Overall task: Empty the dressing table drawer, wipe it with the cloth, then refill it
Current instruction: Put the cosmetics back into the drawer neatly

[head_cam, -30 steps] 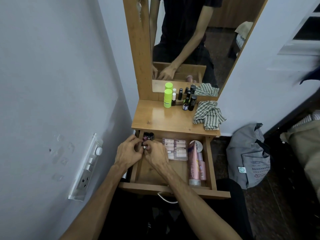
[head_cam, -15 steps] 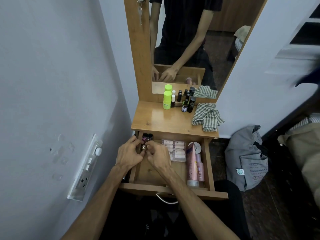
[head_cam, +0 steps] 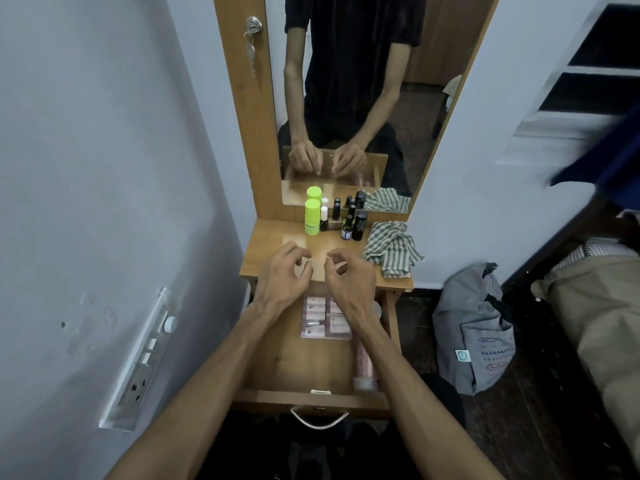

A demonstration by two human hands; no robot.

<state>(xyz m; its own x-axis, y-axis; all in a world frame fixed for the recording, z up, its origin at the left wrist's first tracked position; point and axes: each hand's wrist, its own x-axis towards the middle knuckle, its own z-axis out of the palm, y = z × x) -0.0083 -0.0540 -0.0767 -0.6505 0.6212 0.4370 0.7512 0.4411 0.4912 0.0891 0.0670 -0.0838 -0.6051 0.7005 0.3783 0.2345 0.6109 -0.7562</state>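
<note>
The wooden drawer (head_cam: 311, 398) stands pulled out below the table top (head_cam: 270, 244). Inside it lie a pack of pink-and-white sachets (head_cam: 317, 318) and a pink tube (head_cam: 363, 365) along the right wall. My left hand (head_cam: 280, 278) and my right hand (head_cam: 349, 282) hover side by side over the table top's front edge, fingers curled downward. Whether they hold anything small is hidden. The striped green cloth (head_cam: 391, 249) lies crumpled at the table top's right. A lime-green bottle (head_cam: 312, 216) and small dark bottles (head_cam: 358, 225) stand by the mirror.
A tall mirror (head_cam: 346, 98) in a wooden frame with a lock and keys (head_cam: 254, 27) rises behind the table. A switch and socket panel (head_cam: 145, 358) sticks out of the left wall. A grey bag (head_cam: 474, 327) sits on the floor at right.
Both hands have risen out of the drawer's back left corner and moved forward over the table top. The view has tilted up.
</note>
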